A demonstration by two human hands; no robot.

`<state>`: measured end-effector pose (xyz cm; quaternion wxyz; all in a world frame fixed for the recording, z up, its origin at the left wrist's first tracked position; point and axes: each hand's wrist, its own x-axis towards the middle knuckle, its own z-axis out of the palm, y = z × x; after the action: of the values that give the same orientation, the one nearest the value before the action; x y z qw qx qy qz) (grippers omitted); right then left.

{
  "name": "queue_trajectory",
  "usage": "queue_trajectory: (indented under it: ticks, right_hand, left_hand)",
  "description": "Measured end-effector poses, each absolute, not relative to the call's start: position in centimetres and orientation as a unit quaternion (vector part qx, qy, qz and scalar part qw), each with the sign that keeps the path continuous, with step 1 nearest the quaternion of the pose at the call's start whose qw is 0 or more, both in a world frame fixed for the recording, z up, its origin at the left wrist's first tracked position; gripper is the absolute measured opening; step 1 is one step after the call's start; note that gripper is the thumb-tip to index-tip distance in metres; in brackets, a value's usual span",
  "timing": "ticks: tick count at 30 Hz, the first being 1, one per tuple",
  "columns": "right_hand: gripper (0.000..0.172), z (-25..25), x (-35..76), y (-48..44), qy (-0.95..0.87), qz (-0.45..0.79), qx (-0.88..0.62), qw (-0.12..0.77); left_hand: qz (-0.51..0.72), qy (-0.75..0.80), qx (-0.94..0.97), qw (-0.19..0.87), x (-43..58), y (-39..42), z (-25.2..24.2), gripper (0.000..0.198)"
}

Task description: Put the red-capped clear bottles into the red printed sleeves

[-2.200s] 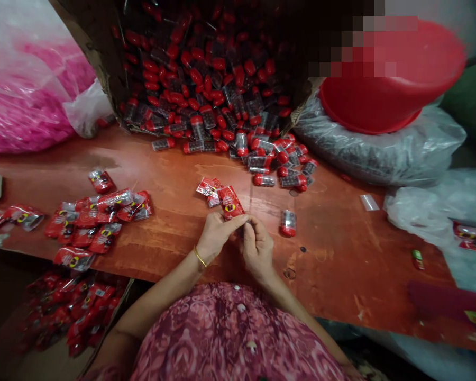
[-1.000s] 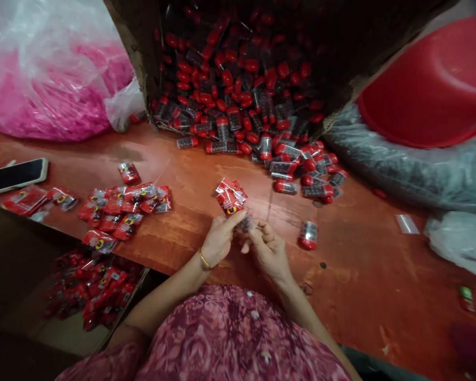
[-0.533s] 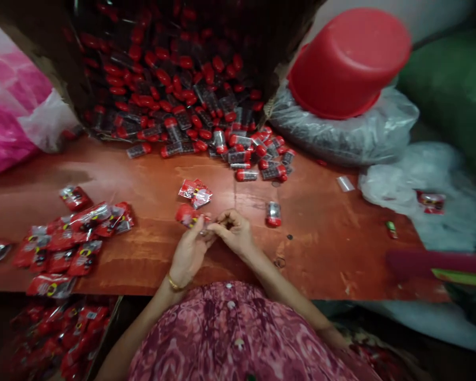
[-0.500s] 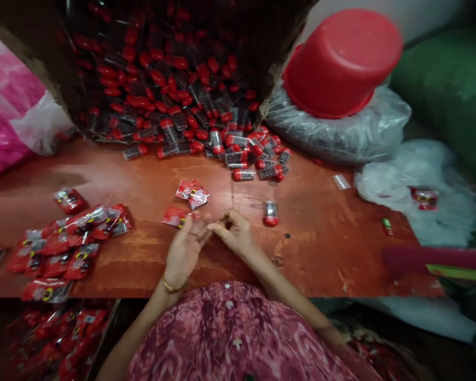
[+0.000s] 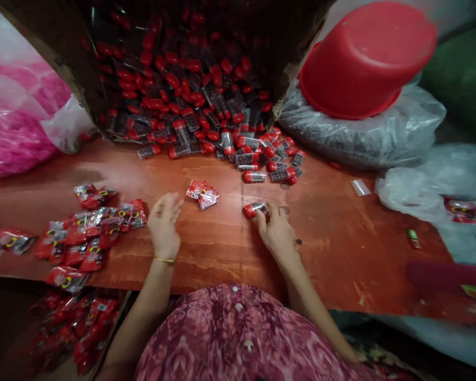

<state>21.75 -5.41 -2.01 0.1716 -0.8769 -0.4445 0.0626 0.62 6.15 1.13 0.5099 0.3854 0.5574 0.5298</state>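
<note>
Hands now apart. Right hand has picked clear tube with red cap up off worktop; fingers pinch it, tube lying sideways, cap to left. Left hand open, empty, low over worktop, gold bangle on wrist, near heap of red packets. Two other packets lie between hands, not touched. More tubes spill from cardboard box.
</note>
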Motion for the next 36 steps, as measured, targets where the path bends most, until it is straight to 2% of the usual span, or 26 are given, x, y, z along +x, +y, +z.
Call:
queue_trajectory:
  ticks: [3, 6, 9, 12, 16, 19, 23, 27, 29, 33, 36]
  right_hand:
    - [0.04, -2.0, 21.1, -4.5, -0.45, 0.07, -0.871, 0.185]
    - [0.041, -2.6, 21.4, -4.5, -0.462, 0.06, -0.86, 0.21]
    - [0.041, -3.1, 21.7, -4.9, -0.467, 0.039, -0.855, 0.222]
    - [0.038, -2.9, 21.5, -5.3, -0.469, 0.022, -0.845, 0.256]
    - [0.03, -1.4, 20.4, -5.0, -0.487, 0.038, -0.792, 0.366]
    - [0.027, -0.4, 18.7, -3.6, -0.494, 0.132, -0.719, 0.471]
    - [0.028, 0.5, 16.5, -0.7, -0.415, 0.308, -0.636, 0.573]
    - [0.025, 1.0, 15.5, 0.2, -0.386, 0.342, -0.596, 0.616]
    - [0.026, 1.1, 15.3, -0.2, -0.37, 0.329, -0.602, 0.626]
    - [0.028, 0.8, 14.4, -1.5, -0.343, 0.344, -0.605, 0.631]
    - [0.029, 0.3, 13.6, -2.1, -0.338, 0.369, -0.595, 0.629]
  left_hand:
    - [0.407, 0.556, 0.646, 0.328, 3.2, 7.1, 0.9, 0.034]
    - [0.275, 0.56, 0.754, 0.206, 3.9, 8.6, 0.5, 0.031]
    - [0.199, 0.566, 0.777, 0.187, 3.9, 9.6, 0.0, 0.023]
    - [0.2, 0.562, 0.783, 0.177, 3.8, 9.6, -0.5, 0.019]
    - [0.263, 0.549, 0.776, 0.163, 3.7, 8.4, -0.4, 0.021]
    - [0.302, 0.529, 0.775, 0.167, 3.7, 7.1, 0.6, 0.021]
    - [0.322, 0.473, 0.797, 0.196, 3.9, 5.3, 2.1, 0.02]
    - [0.373, 0.473, 0.758, 0.252, 3.4, 4.0, 2.8, 0.027]
    - [0.379, 0.502, 0.693, 0.352, 3.2, 3.4, 2.7, 0.034]
    - [0.326, 0.494, 0.519, 0.616, 3.4, 2.4, 2.1, 0.035]
    - [0.371, 0.484, 0.401, 0.684, 3.9, 2.0, 1.6, 0.035]
